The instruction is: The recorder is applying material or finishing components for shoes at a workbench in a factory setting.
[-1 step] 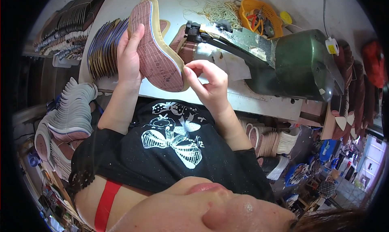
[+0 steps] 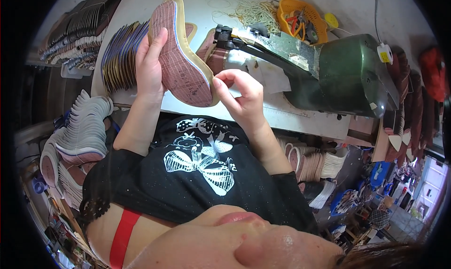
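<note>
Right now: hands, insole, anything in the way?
Left hand grips the insole; right hand pinches its edge. Insole raised, pink checked face showing. Green machine off to the right, not blocking the hands.

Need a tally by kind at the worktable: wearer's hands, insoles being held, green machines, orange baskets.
Hands: 2 (left hand, right hand)
Held insole: 1
Green machine: 1
Orange basket: 1
Total: 5

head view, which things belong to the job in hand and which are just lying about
In the job:
- insole, held by left hand, right hand at its edge
- probably machine and table stack

Seemingly lying about:
- basket
- cord tangle
- yellow disc
</note>
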`<state>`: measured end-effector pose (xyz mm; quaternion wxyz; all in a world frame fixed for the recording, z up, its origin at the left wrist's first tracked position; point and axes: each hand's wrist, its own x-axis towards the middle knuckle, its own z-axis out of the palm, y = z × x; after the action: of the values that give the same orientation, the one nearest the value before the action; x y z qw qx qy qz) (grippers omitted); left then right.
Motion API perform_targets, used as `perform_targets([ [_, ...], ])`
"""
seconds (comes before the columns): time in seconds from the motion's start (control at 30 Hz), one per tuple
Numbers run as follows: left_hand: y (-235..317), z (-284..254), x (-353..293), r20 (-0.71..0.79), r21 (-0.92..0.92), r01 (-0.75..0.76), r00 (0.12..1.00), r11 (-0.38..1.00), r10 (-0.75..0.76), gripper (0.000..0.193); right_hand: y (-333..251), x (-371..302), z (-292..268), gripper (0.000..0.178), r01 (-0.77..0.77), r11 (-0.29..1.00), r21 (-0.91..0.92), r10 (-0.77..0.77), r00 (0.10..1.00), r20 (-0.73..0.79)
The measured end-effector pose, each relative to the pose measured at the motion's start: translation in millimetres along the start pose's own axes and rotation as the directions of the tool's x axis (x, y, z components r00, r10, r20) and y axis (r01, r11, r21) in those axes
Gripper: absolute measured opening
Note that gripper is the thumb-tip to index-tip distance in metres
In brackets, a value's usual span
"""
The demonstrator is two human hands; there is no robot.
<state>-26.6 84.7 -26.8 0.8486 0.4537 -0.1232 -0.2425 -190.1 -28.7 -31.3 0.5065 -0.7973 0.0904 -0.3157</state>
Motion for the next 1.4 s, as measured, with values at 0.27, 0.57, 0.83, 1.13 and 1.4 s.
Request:
perform_targets([
  [0.27, 7.0, 24.8, -9.8, 0.009, 0.064, 0.11, 0.994, 0.992, -0.11, 0.024, -0.6, 1.9, 13.8, 0.017, -0.457, 0.273, 0.846, 0.054, 0.886, 0.461],
  [0.57, -6.6, 22.4, -20.5, 0.378, -0.044, 0.132, 0.92, 0.99, -0.105, 0.031, 21.6, 22.4, 29.5, 0.042, -0.632, 0.192, 0.751, 0.05, 0.771, 0.635],
  [0.83, -4.7, 24.9, -22.7, 0.439, -0.003, 0.066, 0.896, 0.998, -0.058, 0.031, 26.9, 28.2, 19.8, 0.026, -0.616, 0.35, 0.706, 0.058, 0.767, 0.64],
  [1.13, -6.5, 17.7, -11.5, 0.368, 0.386, -0.279, 0.921, 0.879, 0.131, 0.026, -3.9, 47.5, -18.9, 0.017, -0.619, 0.724, 0.303, 0.311, 0.686, 0.658],
  [1.4, -2.8, 28.3, -8.8, 0.387, 0.469, -0.292, 0.916, 0.834, 0.103, 0.046, -7.3, 35.6, -10.6, 0.017, -0.227, 0.972, 0.055, 0.199, 0.928, 0.315],
])
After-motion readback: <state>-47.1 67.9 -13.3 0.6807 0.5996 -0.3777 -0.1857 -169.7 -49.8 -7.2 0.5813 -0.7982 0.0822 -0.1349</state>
